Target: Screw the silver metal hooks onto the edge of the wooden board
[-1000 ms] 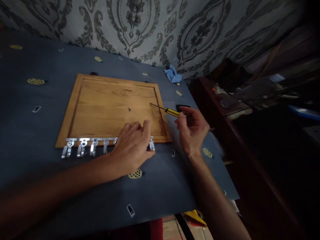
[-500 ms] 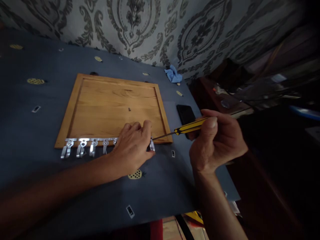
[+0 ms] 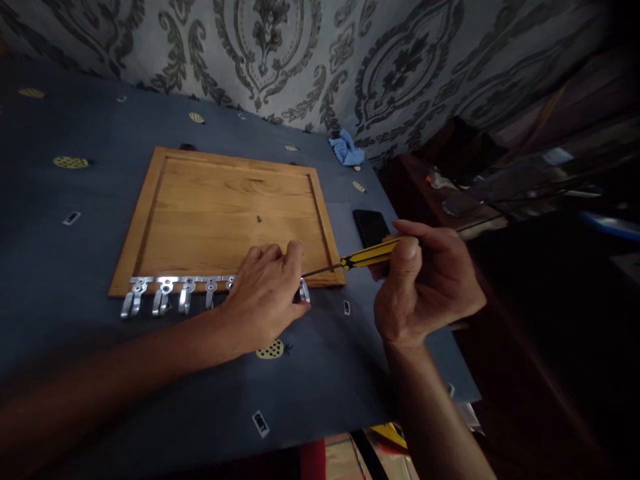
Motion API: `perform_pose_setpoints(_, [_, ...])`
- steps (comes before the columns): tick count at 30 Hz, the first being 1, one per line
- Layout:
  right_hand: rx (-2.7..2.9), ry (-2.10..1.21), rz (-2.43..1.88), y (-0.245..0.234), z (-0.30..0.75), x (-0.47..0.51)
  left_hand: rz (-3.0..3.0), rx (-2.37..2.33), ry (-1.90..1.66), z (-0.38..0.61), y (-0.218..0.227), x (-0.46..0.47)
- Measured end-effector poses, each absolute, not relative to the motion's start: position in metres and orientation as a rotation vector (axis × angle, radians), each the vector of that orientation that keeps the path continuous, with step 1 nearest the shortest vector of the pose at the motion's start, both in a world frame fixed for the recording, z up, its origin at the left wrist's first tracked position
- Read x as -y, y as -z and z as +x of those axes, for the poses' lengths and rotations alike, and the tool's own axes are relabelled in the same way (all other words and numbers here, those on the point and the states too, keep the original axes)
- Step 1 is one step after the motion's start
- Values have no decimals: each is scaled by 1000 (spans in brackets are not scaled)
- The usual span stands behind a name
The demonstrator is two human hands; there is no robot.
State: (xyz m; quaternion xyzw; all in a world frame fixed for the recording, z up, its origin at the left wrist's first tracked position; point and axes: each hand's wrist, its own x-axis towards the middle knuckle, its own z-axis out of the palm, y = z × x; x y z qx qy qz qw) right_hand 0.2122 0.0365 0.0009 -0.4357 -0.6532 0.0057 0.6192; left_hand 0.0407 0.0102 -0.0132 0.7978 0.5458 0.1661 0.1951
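A framed wooden board (image 3: 240,200) lies flat on the table, with a metal hook strip (image 3: 187,287) along its near edge. Over the right part of that strip rests my left hand (image 3: 267,290), fingers bent around it and hiding several hooks. My right hand (image 3: 425,280) grips the yellow-and-black handle of a screwdriver (image 3: 370,255). Its thin shaft points left toward the strip's right end, beside my left fingers. The tip is hidden or too small to make out. A small dark bit (image 3: 259,219) sits on the board's middle.
A black phone (image 3: 370,227) lies right of the board, partly behind my right hand. Farther back is a crumpled blue cloth (image 3: 347,148). The blue-grey tablecloth (image 3: 200,407) has pineapple prints. A patterned curtain (image 3: 280,60) hangs behind; dark furniture (image 3: 430,180) with clutter stands at right.
My right hand and the screwdriver have shifted slightly left, with the handle closer to the board's edge. My left hand and the board stay in place.
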Motion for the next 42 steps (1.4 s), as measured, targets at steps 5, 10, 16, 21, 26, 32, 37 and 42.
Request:
perform_pose_setpoints(5, [1666,33,-966,-6,216,-29,2244,-1526,-498,40,15,-11])
perform_pose_setpoints(10, [1780,133,-943,-10,218,-25,2249,-1519,-526,40,15,-10])
perform_pose_setpoints(16, [1794,154,-910,-11,218,-24,2233,-1519,-497,39,14,-9])
perform_pose_setpoints(21, [1828,1,-955,-17,214,-23,2244,-1521,-492,40,12,-9])
perform_pose_setpoints(26, [1775,-515,-959,-24,207,-27,2232,-1546,-418,41,8,-10])
perform_pose_setpoints(32, [1764,-648,-1046,-26,206,-32,2246,-1549,-450,42,9,-11])
perform_pose_setpoints(37, [1659,-665,-1015,-20,205,-33,2228,-1536,-443,42,8,-11])
perform_pose_setpoints(42, [1547,-696,-992,-16,199,-33,2219,-1541,-406,42,5,-12])
